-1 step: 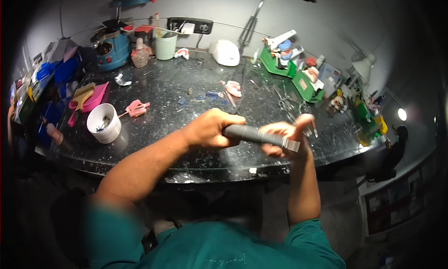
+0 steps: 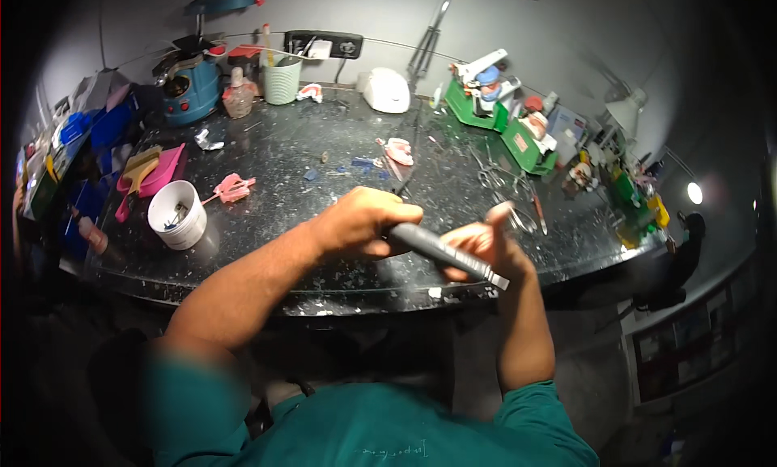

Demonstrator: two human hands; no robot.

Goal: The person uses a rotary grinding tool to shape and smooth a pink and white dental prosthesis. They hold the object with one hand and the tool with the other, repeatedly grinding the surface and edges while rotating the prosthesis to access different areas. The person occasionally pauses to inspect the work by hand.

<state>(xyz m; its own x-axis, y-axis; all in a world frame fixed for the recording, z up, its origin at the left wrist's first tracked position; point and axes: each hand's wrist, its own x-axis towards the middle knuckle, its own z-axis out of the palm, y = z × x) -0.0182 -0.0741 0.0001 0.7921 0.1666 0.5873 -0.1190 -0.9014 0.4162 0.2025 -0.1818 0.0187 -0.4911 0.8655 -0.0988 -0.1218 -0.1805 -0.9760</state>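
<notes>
My left hand (image 2: 374,221) is wrapped round one end of a dark grey, rod-shaped tool (image 2: 437,247). The tool slants down to the right and finishes in a ridged, silvery tip; its exact kind is unclear. Beyond the rod is my right hand (image 2: 484,242), its thumb raised and its fingers apart, partly covered by the tool. Whether those fingers touch it, I cannot tell. On the black worktop (image 2: 275,224) past my hands lie a pink-and-white denture model (image 2: 398,151) and blue scraps (image 2: 366,163).
At left stand a white tub (image 2: 178,216), a pink piece (image 2: 233,188), and a magenta dustpan (image 2: 166,171) with a brush. A blue machine (image 2: 191,91) and pale green cup (image 2: 282,82) stand behind. Scissors (image 2: 490,176), a red-handled tool (image 2: 539,212) and green boxes (image 2: 526,150) are at right.
The tool's silvery tip has swung downward, so the rod slants more steeply. My right hand has shifted slightly left. My left hand keeps its grip.
</notes>
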